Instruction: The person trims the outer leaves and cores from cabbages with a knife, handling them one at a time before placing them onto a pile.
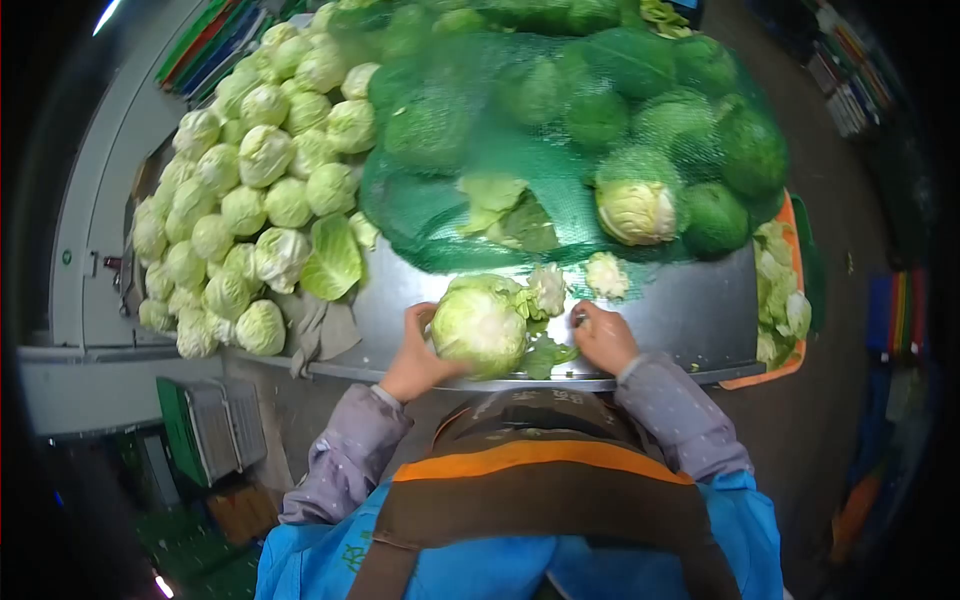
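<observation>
My left hand (412,355) grips a pale green cabbage (478,325) from its left side, at the front edge of the metal table (385,320). The cabbage's whitish cut area faces right, toward my other hand. My right hand (603,338) is closed just right of the cabbage, apart from it. Something small and dark shows at its fingers, but I cannot make out what it is. Between the hands lie green leaf scraps (548,355). Just beyond them are a cut-off stem piece (547,290) and another pale stem piece (606,275).
Cabbages (265,155) are heaped at the left. A green mesh sack (420,210) with several cabbages covers the table's far side, loose leaves (500,210) on it. A grey cloth (325,335) hangs over the front edge. An orange crate (797,240) holds leaves at the right.
</observation>
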Action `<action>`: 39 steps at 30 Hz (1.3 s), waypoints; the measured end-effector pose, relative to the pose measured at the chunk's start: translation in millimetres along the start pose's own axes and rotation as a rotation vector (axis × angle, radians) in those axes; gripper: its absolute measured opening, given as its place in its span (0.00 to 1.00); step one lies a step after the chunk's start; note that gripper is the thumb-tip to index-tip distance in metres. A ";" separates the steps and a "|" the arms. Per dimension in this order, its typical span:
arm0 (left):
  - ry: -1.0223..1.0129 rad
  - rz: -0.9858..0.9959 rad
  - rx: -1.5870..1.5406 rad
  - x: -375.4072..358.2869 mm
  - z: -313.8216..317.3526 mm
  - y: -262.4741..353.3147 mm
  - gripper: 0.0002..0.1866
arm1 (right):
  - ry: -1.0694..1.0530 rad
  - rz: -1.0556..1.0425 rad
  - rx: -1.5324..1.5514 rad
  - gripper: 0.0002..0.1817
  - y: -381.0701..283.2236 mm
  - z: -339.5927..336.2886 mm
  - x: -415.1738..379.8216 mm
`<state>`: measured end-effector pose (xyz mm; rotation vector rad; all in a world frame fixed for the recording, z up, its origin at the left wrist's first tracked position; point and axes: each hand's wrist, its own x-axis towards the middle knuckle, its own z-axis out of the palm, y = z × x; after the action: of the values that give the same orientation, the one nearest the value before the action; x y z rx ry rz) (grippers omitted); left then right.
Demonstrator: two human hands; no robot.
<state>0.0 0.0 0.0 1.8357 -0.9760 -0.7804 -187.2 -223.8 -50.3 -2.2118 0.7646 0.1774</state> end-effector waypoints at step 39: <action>0.388 -0.495 -0.461 -2.2 61.3 2.7 0.53 | 0.504 0.026 -0.165 0.16 -29.4 30.2 58.1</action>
<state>-52.0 -24.1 -22.3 1.7319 -0.0715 -0.8120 -119.9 -214.1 -73.2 -2.4353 1.0793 -0.3297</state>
